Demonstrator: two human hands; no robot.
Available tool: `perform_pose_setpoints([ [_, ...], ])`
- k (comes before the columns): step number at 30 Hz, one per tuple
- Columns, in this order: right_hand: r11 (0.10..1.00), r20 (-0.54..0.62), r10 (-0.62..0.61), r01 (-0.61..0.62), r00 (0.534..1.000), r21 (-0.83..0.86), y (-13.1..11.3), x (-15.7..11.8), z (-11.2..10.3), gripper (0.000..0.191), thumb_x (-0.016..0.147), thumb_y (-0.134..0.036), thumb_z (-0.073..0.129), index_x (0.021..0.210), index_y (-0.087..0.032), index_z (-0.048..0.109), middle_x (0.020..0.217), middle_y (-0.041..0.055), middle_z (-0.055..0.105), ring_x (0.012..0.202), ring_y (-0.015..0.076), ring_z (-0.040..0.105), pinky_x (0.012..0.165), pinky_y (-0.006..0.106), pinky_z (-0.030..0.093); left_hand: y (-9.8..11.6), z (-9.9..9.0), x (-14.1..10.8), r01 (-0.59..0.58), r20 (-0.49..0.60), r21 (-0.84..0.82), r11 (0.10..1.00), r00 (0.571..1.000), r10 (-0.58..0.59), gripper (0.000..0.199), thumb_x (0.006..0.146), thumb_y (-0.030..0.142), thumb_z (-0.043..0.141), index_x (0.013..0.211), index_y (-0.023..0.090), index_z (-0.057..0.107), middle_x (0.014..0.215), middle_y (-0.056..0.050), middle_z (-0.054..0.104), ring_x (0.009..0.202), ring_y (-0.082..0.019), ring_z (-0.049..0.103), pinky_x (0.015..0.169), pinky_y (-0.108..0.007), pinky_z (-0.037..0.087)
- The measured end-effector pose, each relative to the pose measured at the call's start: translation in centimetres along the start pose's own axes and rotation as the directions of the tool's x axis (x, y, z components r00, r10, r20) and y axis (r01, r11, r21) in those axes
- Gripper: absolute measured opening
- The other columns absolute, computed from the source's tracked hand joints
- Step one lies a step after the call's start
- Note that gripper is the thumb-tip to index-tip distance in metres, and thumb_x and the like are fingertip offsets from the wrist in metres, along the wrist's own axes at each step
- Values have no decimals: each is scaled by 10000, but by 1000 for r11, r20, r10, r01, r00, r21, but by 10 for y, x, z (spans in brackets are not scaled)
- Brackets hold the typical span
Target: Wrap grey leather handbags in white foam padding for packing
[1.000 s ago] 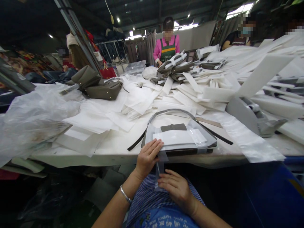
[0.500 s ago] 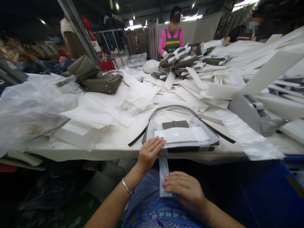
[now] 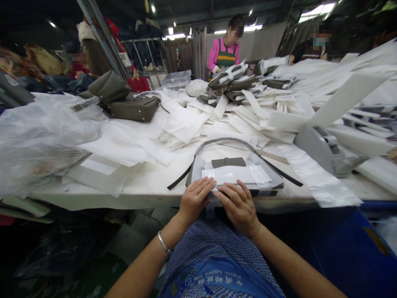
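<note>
A grey handbag (image 3: pixel 228 162) lies at the table's front edge, its handle arched away from me and its dark straps spread to both sides. Across its front sits a white padding sheet (image 3: pixel 237 174), with clear film over part of it. My left hand (image 3: pixel 194 198) rests with straightened fingers on the sheet's lower left corner. Beside it, my right hand (image 3: pixel 238 205) has its fingers stretched over the bag's lower edge, fingertips close to the left ones. Part of a clear plastic strip (image 3: pixel 210 211) hangs below the edge between my hands; its upper part is hidden.
White sheets (image 3: pixel 124 142) and crumpled plastic bags (image 3: pixel 46 140) cover the left side. Another handbag (image 3: pixel 133 108) lies behind them. A long white film (image 3: pixel 322 182) and a grey bag piece (image 3: pixel 319 149) are at right. Across the table stands a person in pink sleeves (image 3: pixel 213 56).
My right hand has moved up from the hanging plastic strip to the bag's lower edge, next to my left hand. Less of the strip shows below the table edge. My left hand stays in place.
</note>
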State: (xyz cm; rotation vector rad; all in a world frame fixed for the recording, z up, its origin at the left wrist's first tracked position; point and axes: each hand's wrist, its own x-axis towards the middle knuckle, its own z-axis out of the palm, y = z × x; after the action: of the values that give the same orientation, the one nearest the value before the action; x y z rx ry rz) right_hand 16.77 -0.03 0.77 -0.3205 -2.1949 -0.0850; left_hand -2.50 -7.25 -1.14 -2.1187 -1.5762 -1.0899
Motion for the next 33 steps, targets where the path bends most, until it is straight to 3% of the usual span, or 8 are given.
perform_pose_setpoints([
  [4,994,-32,-64,66,997,82,5,16,5,254,921,-69,612,1101,-227,697,1015,-9,766,1035,183,670,1148,466,353,0,0,0,3,3,-5,1000,1000,-3,530,1005,490,439,1427,173,492,1353,-122,630,1303,-260,555,1073,-451,478],
  [8,986,-41,-50,56,998,159,4,22,3,233,913,-53,610,1026,-233,705,898,-29,766,919,152,683,1092,427,403,0,0,1,22,1,18,1000,1000,-22,553,1009,459,450,1472,156,432,1408,-133,583,1334,-251,525,1095,-432,470],
  [15,977,-14,-62,64,998,202,-5,17,-1,206,911,-69,621,1029,-214,706,893,-12,767,914,159,679,1051,411,422,0,1,-1,41,-6,32,999,999,-40,509,977,111,457,1481,163,412,1456,-104,540,1403,-225,443,1121,-412,450],
  [20,974,5,-74,71,997,216,-13,10,-3,190,914,-79,632,1030,-209,709,897,-8,770,908,159,677,1021,399,428,1,2,-2,60,0,30,998,998,-60,547,938,49,456,1470,171,426,1447,-76,555,1383,-202,469,1124,-397,450],
  [24,978,38,-84,75,996,195,-10,2,1,171,928,-106,635,1051,-198,710,924,2,771,924,163,672,874,347,442,0,2,-3,72,27,19,997,997,-72,629,881,-1,467,1478,189,414,1433,-60,570,1362,-197,494,1121,-400,455],
  [28,983,74,-118,106,990,152,-2,-3,6,196,946,-127,607,1104,-186,707,961,29,772,906,171,673,722,319,428,-1,-12,1,66,136,-67,996,989,-56,699,842,24,520,1501,208,377,1482,-70,518,1397,-215,450,1147,-432,428],
  [33,987,105,-141,131,984,95,5,-4,10,224,967,-141,562,1132,-184,707,1034,42,768,762,140,662,597,317,378,-1,-43,14,114,337,-280,953,941,-13,776,816,161,598,1538,202,318,1565,-99,395,1453,-276,359,1181,-480,376],
])
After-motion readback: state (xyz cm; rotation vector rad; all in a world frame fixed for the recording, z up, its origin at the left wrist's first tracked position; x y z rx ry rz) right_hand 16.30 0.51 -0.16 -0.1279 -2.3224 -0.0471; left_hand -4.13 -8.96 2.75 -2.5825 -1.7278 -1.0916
